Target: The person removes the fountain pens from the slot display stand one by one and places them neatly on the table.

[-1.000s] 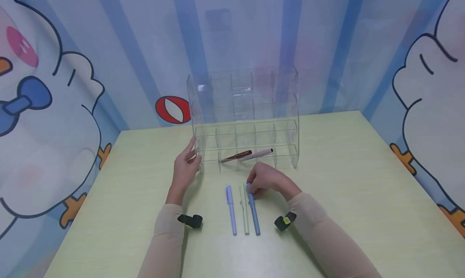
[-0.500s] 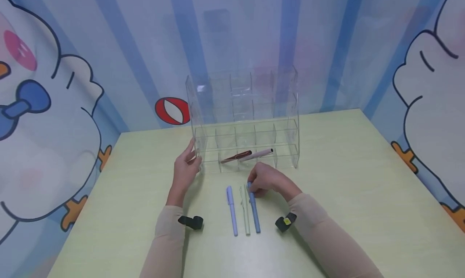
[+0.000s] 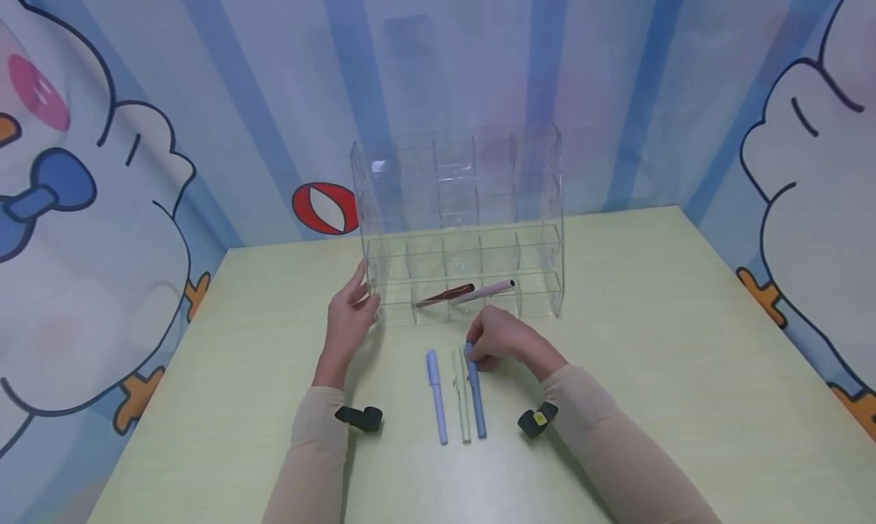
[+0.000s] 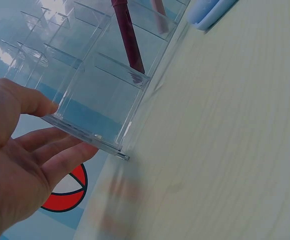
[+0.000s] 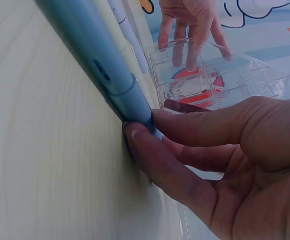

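My right hand point(image 3: 503, 334) pinches the far end of a blue pen point(image 3: 477, 395) between thumb and fingertips, low over the table. In the right wrist view the blue pen point(image 5: 92, 47) runs from the fingertips toward the upper left. Beside it lie a pale green pen point(image 3: 462, 402) and a lavender pen point(image 3: 437, 402), roughly parallel. My left hand point(image 3: 347, 322) grips the left side panel of a clear tiered rack point(image 3: 397, 303), thumb on one face, fingers on the other. Its bottom tier holds a dark red pen point(image 3: 445, 295) and a pale pink pen point(image 3: 482, 292), both slanted.
The pale wooden table point(image 3: 684, 341) spreads out on both sides of the rack. Behind it hangs a blue striped backdrop point(image 3: 465, 52) with cartoon figures. A small black wrist camera point(image 3: 537, 419) sits at the right sleeve, another black camera point(image 3: 363, 419) at the left.
The blue pen's near end has swung slightly left, closer to the green pen, and its far end stays pinched in the right hand. My left hand has stayed on the rack.
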`<state>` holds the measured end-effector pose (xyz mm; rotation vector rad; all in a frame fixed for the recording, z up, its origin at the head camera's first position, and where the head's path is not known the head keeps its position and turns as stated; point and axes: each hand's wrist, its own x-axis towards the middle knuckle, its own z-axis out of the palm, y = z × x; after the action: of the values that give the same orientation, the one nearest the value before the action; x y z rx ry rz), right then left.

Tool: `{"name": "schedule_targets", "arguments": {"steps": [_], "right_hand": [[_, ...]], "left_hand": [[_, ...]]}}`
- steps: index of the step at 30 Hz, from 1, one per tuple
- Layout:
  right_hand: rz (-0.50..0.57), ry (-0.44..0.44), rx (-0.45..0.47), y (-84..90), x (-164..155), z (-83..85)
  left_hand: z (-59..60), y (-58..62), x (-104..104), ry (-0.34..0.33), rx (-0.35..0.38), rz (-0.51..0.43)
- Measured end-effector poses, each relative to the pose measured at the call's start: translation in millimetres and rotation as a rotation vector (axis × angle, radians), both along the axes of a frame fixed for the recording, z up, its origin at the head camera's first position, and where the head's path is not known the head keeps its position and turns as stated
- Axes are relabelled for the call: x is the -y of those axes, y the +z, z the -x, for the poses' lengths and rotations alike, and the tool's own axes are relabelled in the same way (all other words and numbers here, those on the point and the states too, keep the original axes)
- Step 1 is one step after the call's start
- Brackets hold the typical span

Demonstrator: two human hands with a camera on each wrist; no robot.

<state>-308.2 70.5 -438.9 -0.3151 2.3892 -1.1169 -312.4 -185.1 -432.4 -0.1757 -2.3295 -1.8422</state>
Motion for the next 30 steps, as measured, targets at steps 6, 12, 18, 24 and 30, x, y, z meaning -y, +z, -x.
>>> {"name": "schedule_targets", "arguments": {"steps": [6,12,18,24,30], "right_hand": [[0.0,-0.01,0.003,1.1,0,1.6],[0.039,-0.014,0.011,0.1,0,0.5],[0.028,-0.011,0.005,-1.7,1,-1.2],[0.021,-0.016,0.004,-0.3,2,-0.3],[0.043,-0.027,0.02,5.6,-1,-0.5]], "left_hand": [[12.0,-14.4,5,0.022,0.002,0.012],[14.2,-20.9,7,0.032,-0.002,0.023],[3.8,-7.1,3,0.018,0.017,0.001],[-1.9,3.2,-1,0.01,0.003,-0.001],[-1.4,3.3,-1,0.018,0.007,0.008]]}}
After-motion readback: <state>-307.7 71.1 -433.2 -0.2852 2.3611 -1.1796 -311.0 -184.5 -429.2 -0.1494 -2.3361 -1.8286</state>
